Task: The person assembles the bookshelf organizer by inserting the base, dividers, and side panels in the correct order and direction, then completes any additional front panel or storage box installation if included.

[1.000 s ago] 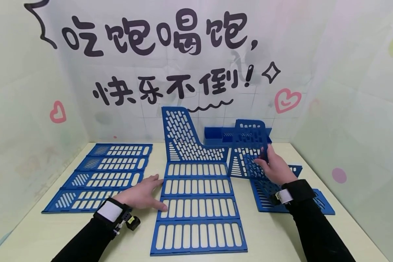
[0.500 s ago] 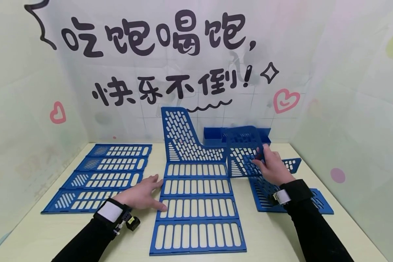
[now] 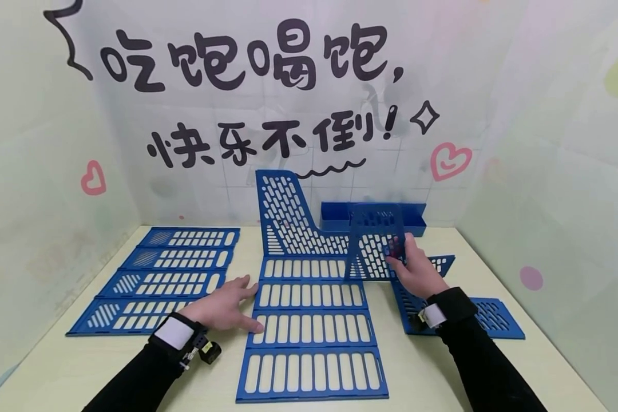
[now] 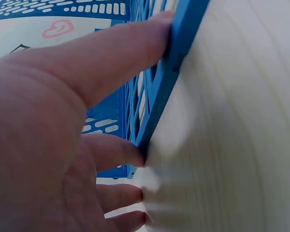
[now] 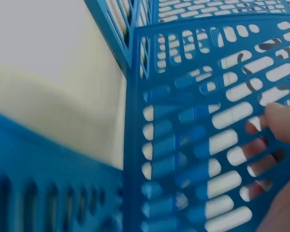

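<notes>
A long blue slatted panel, made of several joined sections, lies flat on the table. At its far end a perforated magazine-file side panel stands upright. My left hand rests at the slatted panel's left edge, fingers spread; in the left wrist view the thumb touches the edge. My right hand pinches a second perforated side panel, thumb on the near face and fingertips behind, seen through the holes in the right wrist view. That panel stands upright by the slatted panel's far right corner.
Several joined blue panels lie flat at left. More blue perforated panels lie at right, partly under my right forearm. Behind the held panel stands a blue compartment box against the printed back wall.
My right hand has moved left with the side panel, which is now more upright and overlaps the slatted panel's far right corner. My left hand has stayed in place.
</notes>
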`<state>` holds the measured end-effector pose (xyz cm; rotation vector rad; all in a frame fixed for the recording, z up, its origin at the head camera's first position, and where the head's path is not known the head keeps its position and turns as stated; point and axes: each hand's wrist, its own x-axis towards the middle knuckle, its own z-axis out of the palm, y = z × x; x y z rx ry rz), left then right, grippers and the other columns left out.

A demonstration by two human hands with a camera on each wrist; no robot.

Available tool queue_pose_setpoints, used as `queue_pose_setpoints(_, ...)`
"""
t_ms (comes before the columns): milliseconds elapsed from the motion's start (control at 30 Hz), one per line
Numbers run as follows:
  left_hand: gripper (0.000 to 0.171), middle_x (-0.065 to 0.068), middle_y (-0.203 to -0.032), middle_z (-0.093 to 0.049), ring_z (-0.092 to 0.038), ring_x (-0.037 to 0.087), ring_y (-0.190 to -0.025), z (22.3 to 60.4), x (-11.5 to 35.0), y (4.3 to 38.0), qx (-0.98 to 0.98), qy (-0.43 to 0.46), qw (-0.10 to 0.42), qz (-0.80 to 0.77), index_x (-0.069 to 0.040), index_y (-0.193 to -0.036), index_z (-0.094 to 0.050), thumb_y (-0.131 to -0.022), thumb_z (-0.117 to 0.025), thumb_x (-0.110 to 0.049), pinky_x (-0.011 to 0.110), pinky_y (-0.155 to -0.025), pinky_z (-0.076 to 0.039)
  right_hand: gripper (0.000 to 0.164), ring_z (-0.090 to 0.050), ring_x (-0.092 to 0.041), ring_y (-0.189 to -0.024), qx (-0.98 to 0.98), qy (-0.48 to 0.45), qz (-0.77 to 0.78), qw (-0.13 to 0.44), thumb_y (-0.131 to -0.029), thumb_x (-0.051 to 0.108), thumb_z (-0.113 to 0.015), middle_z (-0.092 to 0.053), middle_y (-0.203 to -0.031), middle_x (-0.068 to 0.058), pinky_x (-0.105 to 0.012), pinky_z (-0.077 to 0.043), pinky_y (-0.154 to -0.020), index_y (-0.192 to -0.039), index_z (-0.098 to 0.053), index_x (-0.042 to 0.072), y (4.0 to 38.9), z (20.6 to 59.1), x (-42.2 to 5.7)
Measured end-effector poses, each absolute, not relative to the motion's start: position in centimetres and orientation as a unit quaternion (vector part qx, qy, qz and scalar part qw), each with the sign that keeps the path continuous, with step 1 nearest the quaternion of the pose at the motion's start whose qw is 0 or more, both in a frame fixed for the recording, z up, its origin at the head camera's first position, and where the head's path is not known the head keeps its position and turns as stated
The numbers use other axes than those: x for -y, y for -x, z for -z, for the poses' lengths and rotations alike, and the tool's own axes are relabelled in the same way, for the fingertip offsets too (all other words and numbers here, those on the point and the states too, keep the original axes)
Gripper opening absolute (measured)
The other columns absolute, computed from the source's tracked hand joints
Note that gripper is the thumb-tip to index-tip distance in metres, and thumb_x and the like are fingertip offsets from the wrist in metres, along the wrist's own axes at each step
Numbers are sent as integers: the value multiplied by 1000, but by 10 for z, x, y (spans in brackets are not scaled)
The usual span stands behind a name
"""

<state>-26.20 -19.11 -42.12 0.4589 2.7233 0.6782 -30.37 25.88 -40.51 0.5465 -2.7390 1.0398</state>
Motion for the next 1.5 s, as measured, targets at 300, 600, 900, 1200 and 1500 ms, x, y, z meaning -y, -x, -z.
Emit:
queue_pose_setpoints(300, 55, 14, -113, -67, -60, 28, -97, 418, 186, 264, -952, -128, 96, -262, -2, -128, -69, -92, -89, -39, 42, -80, -54, 18, -68, -34, -101, 971, -152, -164, 85, -108, 21, -70, -74, -105, -11, -73, -33, -116, -118, -65, 7, 299, 390, -286)
queue_pose_setpoints(600, 26, -1, -69, -63, -55, 14, -61, 427, 179, 268, -928, -160, 136, -307, -5, -104, -68, -98, -84, -24, 25, -55, -36, 9, -68, -25, -87, 966, -175, -168, 94, -111, 17, -65, -78, -93, -7, -68, -42, -103, -108, -70, 10, 304, 397, -284)
queue_pose_setpoints(900, 36, 18, -113, -79, -50, 14, -57, 431, 182, 271, -923, -161, 140, -321, -10, -74, -61, -98, -84, -22, 24, -55, -32, 6, -69, -28, -89, 957, -187, -174, 135, -110, 13, -66, -79, -98, -7, -60, -44, -99, -111, -71, 9, 304, 409, -271)
queue_pose_setpoints(1200, 38, 26, -153, -65, -51, 15, -57, 434, 185, 272, -919, -157, 145, -330, -9, -72, -60, -99, -83, -22, 24, -55, -33, 5, -62, -11, -75, 935, -249, -189, 166, -109, 13, -68, -76, -92, -2, -37, -46, -79, -106, -72, 11, 308, 418, -234)
queue_pose_setpoints(1500, 36, 29, -163, -52, -49, 14, -57, 432, 190, 272, -918, -156, 147, -334, -10, -73, -62, -99, -83, -21, 24, -54, -33, 8, -46, -11, -66, 930, -264, -206, 152, -109, 15, -68, -76, -88, -6, -35, -35, -74, -103, -72, 11, 315, 414, -199)
